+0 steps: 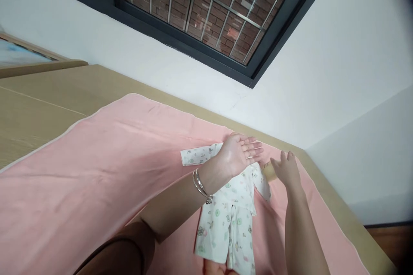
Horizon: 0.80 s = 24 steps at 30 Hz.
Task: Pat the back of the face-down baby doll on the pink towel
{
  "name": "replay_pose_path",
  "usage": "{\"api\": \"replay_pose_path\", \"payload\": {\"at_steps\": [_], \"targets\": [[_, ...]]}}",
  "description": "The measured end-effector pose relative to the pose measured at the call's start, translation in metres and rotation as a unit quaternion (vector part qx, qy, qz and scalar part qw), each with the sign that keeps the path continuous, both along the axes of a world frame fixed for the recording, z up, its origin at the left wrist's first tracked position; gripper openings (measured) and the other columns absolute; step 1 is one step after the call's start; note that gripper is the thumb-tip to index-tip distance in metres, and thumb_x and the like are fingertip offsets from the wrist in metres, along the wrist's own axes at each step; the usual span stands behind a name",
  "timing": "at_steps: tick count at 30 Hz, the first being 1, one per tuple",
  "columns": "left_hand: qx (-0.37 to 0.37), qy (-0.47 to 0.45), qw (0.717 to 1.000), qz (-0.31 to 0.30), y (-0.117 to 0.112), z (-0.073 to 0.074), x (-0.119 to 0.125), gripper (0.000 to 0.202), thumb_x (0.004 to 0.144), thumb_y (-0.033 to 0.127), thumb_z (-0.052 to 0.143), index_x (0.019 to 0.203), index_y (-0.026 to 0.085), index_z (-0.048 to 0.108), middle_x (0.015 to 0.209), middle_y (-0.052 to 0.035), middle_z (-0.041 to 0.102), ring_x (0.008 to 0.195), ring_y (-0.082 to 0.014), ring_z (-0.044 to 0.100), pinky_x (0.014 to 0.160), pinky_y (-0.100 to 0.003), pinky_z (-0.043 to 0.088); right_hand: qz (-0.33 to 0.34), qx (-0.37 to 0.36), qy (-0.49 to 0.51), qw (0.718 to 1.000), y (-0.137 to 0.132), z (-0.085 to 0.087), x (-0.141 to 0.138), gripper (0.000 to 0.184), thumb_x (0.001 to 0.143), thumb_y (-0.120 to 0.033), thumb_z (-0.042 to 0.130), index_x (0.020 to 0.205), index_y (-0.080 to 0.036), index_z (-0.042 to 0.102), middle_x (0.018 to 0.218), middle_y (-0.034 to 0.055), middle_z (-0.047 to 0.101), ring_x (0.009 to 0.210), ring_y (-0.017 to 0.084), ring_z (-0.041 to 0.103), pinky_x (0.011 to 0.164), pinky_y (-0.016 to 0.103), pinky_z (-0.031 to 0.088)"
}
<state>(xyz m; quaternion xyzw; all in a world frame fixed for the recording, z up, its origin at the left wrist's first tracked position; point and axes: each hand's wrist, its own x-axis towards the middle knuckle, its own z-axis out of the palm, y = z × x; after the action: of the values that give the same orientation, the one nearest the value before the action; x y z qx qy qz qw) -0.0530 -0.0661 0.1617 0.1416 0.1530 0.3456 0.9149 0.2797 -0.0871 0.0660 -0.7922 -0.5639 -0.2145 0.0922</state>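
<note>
A small white baby garment (226, 223) with a coloured print lies on a pink blanket (97, 167). One sleeve stretches to the left. My left hand (240, 152) rests flat on the garment's upper part, fingers stretched out, with silver bracelets on the wrist. My right hand (285, 167) is just to the right, fingers curled at the end of the other sleeve (263, 182). A small tan thing (268, 170) shows under its fingertips; I cannot make out what it is.
The blanket covers part of a light wooden surface (38, 107) that runs along a white wall (338, 73). A dark-framed window (206, 4) with bars is above. Dark flooring (392, 240) shows at the far right.
</note>
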Motion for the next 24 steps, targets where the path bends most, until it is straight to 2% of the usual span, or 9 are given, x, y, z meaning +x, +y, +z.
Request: {"api": "replay_pose_path", "payload": {"at_steps": [6,12,16,19,21,22,24], "targets": [[-0.003,0.033,0.999,0.009,-0.004,0.000,0.004,0.017,0.086,0.021,0.052,0.090,0.012,0.066,0.103,-0.0133,0.071,0.094,-0.0240,0.071,0.089,-0.038,0.057,-0.011,0.009,0.063,0.998,0.000,0.001,-0.003,0.076,0.093,-0.053,0.039,0.147,0.001,0.041,0.154,0.0363,0.030,0.148,0.047,0.026,0.108,0.060,0.038],[0.003,0.062,0.998,0.023,-0.001,-0.008,0.012,0.015,0.087,0.022,0.053,0.092,0.014,0.065,0.110,-0.0148,0.070,0.098,-0.0245,0.071,0.090,-0.038,0.058,-0.042,-0.038,0.112,0.992,0.001,0.012,-0.012,0.073,0.095,-0.052,0.037,0.147,-0.001,0.044,0.156,0.0332,0.029,0.150,0.044,0.024,0.115,0.056,0.032],[0.011,0.083,0.996,0.012,0.004,-0.017,0.018,0.017,0.088,0.024,0.053,0.097,0.014,0.065,0.115,-0.0168,0.069,0.103,-0.0265,0.071,0.092,-0.040,0.058,-0.056,-0.047,0.125,0.989,0.002,0.017,-0.018,0.071,0.095,-0.052,0.037,0.148,-0.006,0.044,0.155,0.0311,0.033,0.150,0.043,0.026,0.113,0.059,0.034],[0.008,0.102,0.995,0.007,0.006,-0.020,0.023,0.024,0.087,0.023,0.052,0.104,0.012,0.065,0.118,-0.0190,0.069,0.108,-0.0275,0.070,0.096,-0.041,0.056,-0.063,-0.046,0.140,0.987,-0.005,0.028,-0.031,0.069,0.097,-0.054,0.035,0.150,-0.010,0.043,0.160,0.0297,0.027,0.153,0.042,0.020,0.113,0.067,0.030],[0.008,0.118,0.993,0.009,0.004,-0.019,0.025,0.029,0.088,0.023,0.050,0.110,0.011,0.064,0.122,-0.0198,0.068,0.113,-0.0280,0.069,0.101,-0.042,0.054,-0.034,-0.033,0.135,0.990,-0.017,0.040,-0.051,0.068,0.098,-0.054,0.034,0.151,-0.012,0.040,0.164,0.0282,0.018,0.155,0.044,0.008,0.113,0.075,0.020],[0.010,0.121,0.993,0.004,0.001,-0.017,0.026,0.032,0.089,0.023,0.049,0.114,0.011,0.064,0.123,-0.0197,0.068,0.115,-0.0280,0.068,0.103,-0.041,0.053,0.021,-0.023,0.125,0.992,-0.024,0.046,-0.064,0.067,0.099,-0.054,0.033,0.153,-0.015,0.038,0.167,0.0254,0.012,0.156,0.043,0.001,0.114,0.075,0.015],[0.018,0.116,0.993,-0.024,-0.009,-0.012,0.025,0.037,0.093,0.027,0.047,0.120,0.009,0.063,0.124,-0.0195,0.068,0.121,-0.0275,0.065,0.108,-0.040,0.049,0.120,0.040,0.116,0.985,-0.040,0.057,-0.097,0.063,0.102,-0.052,0.031,0.155,-0.019,0.034,0.170,0.0190,0.005,0.157,0.037,-0.002,0.118,0.072,0.011]]}}
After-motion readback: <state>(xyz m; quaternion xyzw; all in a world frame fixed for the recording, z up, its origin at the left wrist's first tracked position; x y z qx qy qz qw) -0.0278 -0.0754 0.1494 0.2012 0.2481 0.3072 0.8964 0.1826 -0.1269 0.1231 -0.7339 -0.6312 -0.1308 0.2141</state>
